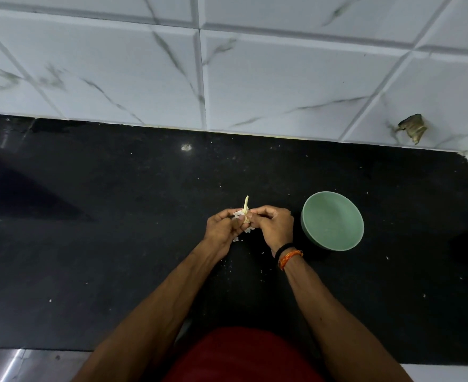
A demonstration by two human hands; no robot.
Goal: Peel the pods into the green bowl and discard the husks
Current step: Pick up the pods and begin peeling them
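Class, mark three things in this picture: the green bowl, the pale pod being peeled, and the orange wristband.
Round green bowl (333,220): head view, bare inner floor.
Pale dry pod (245,203): head view, stalk tip above the fingers.
Orange thread wristband (290,258): head view, strands across the right wrist.

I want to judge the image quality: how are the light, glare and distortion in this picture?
Head view: dim overall; one small glare spot on the black counter; wall tile lines bend from the wide lens; the left hand and right hand, the pod and the green bowl look fairly sharp.
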